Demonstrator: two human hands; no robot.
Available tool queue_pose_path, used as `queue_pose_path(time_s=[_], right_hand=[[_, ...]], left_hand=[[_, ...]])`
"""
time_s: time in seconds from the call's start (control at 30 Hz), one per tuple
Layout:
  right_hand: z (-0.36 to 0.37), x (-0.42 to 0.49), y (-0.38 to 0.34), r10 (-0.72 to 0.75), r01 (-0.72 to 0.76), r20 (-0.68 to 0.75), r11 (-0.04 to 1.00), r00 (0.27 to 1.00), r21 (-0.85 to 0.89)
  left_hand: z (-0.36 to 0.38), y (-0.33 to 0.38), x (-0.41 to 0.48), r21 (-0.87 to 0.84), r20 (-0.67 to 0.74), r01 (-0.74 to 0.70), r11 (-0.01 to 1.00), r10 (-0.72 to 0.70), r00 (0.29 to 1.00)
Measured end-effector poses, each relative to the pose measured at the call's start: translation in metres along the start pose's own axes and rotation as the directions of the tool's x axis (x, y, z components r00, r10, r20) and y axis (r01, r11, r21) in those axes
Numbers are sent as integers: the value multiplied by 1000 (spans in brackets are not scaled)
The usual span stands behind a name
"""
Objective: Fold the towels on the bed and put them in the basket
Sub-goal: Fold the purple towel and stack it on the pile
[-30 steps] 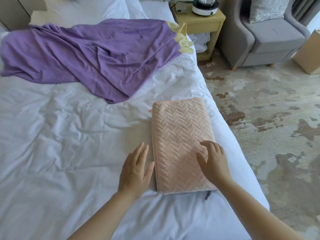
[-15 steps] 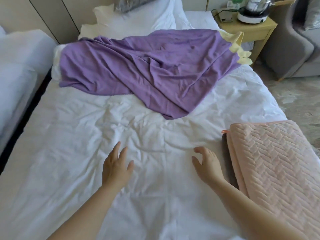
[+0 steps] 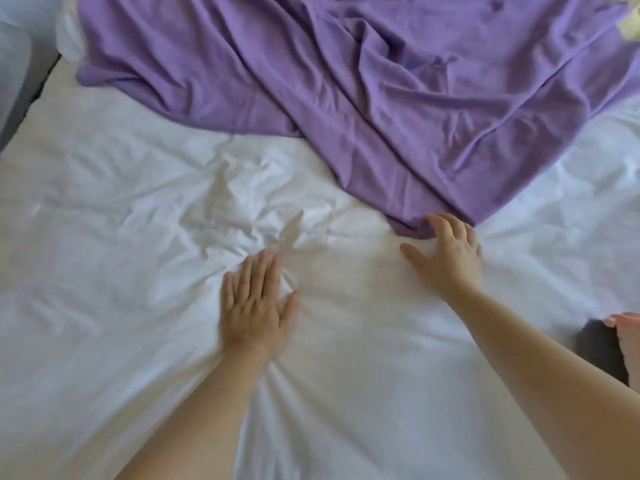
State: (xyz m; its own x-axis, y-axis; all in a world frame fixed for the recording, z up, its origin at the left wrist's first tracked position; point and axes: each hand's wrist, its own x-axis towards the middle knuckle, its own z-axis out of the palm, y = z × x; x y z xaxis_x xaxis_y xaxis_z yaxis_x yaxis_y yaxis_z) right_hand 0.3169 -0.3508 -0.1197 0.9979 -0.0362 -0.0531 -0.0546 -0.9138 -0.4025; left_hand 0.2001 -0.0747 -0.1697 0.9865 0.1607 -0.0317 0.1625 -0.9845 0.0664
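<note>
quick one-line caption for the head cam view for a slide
Right hand touches the near corner of the crumpled purple towel while the left hand rests flat on the white bed sheet.

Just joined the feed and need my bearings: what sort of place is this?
Likely a bedroom: a rumpled white bed sheet fills the view, a purple towel lies spread across it, and a pink towel shows at the right edge.

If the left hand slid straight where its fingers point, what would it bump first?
Likely the crumpled purple towel; only wrinkled white bedsheet lies between it and the left hand.
</note>
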Motion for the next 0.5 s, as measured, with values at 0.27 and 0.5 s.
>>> queue_pose_path(time_s=[0.27, 0.5], right_hand=[[-1, 12, -8, 8, -6, -48, 999, 999, 37], [-101, -41, -50, 58, -133, 169, 867, 984, 481]], left_hand=[[-4, 0, 2, -31, 24, -8, 999, 8, 1000], [-82, 6, 4, -297, 165, 54, 953, -4, 986]])
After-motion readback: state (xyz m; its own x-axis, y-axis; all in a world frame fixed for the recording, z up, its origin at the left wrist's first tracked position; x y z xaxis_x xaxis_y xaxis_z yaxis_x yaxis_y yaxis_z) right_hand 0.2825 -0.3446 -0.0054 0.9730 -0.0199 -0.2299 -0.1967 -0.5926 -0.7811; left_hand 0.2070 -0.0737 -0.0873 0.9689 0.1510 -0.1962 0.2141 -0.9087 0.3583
